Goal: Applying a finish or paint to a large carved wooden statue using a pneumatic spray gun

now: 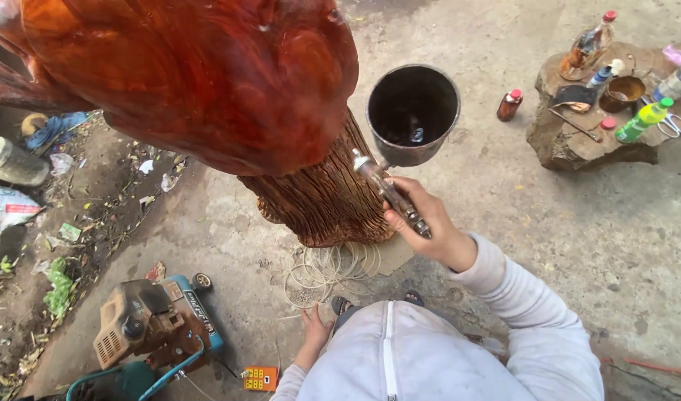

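We hold a spray gun (391,194) in our right hand (428,226), fingers wrapped around its metal body, with its open dark cup (413,113) on top. Its nozzle points at the glossy red wooden carving (207,74), just beside the carving's rough, ridged base (322,197). Our left hand (315,330) hangs low near the ground, fingers loose and holding nothing, close to a coil of hose (325,271). An air compressor (155,323) sits to the left. Bottles (645,119) stand on a stump (578,141) well apart.

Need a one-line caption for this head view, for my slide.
Right hand aims a cup-fed spray gun at a glossy red carved wooden sculpture; left hand hangs low above the concrete ground.
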